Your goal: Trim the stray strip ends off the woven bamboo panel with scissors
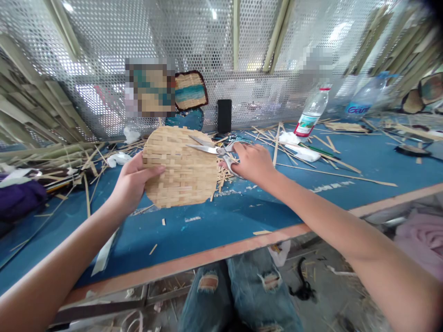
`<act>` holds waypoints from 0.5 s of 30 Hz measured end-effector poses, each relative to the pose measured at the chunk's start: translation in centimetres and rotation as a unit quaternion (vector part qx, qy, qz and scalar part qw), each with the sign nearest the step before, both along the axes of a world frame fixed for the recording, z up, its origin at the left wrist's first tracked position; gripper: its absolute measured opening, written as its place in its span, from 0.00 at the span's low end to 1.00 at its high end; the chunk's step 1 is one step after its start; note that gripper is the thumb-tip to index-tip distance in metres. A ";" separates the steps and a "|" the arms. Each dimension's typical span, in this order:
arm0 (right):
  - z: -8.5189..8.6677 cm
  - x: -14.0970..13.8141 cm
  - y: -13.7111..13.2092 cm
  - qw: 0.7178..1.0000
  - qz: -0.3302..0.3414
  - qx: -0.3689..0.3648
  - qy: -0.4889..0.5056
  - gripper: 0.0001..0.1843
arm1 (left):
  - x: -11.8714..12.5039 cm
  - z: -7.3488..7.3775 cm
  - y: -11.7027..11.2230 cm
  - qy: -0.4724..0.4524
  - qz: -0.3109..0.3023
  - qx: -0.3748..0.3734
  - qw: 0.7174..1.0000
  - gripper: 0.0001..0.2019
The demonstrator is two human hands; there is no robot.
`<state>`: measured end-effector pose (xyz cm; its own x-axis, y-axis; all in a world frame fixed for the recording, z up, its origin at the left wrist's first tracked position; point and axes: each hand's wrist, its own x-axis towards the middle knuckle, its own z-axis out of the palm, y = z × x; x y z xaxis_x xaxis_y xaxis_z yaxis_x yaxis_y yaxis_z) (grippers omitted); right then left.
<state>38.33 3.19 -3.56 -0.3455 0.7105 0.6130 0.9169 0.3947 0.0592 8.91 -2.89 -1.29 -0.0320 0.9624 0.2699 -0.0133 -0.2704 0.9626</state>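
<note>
A rounded woven bamboo piece (182, 177) is held up over the blue table, its left edge pinched by my left hand (136, 177) with the thumb lying across the front. In my right hand (254, 161) is a pair of metal scissors (219, 151), fingers through the handles. The scissor blades are apart and point left, overlapping the upper right of the weave in this view. Whether the blades touch the weave, I cannot tell. Small bamboo clippings (223, 177) lie on the table behind the right edge of the piece.
A black phone (224, 116) leans against the perforated metal wall (114, 27). Behind the weave stands a finished-looking woven panel (190, 91) with a dark rim. To the right are a red-labelled bottle (312, 113), white tissue (304, 152) and loose bamboo strips (337, 173). Bamboo poles (51, 106) lean at left.
</note>
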 end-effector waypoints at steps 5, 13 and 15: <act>-0.1 0.1 0.2 0.998 -0.053 -0.012 -0.004 0.26 | 0.1 0.1 0.0 -0.004 -0.006 -0.013 1.000 0.22; 0.5 0.6 0.1 0.983 0.027 -0.076 0.166 0.28 | -0.3 -0.1 0.9 -0.026 0.034 -0.004 0.999 0.23; 0.7 0.7 0.2 0.963 0.066 -0.133 0.224 0.29 | -0.5 -0.2 0.9 -0.004 0.034 0.023 0.999 0.24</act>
<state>39.05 3.42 -2.87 -0.1873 0.8312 0.5235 0.7681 0.4561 -0.4495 8.41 -1.97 -1.51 -0.0998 0.9444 0.3134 -0.0018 -0.3151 0.9491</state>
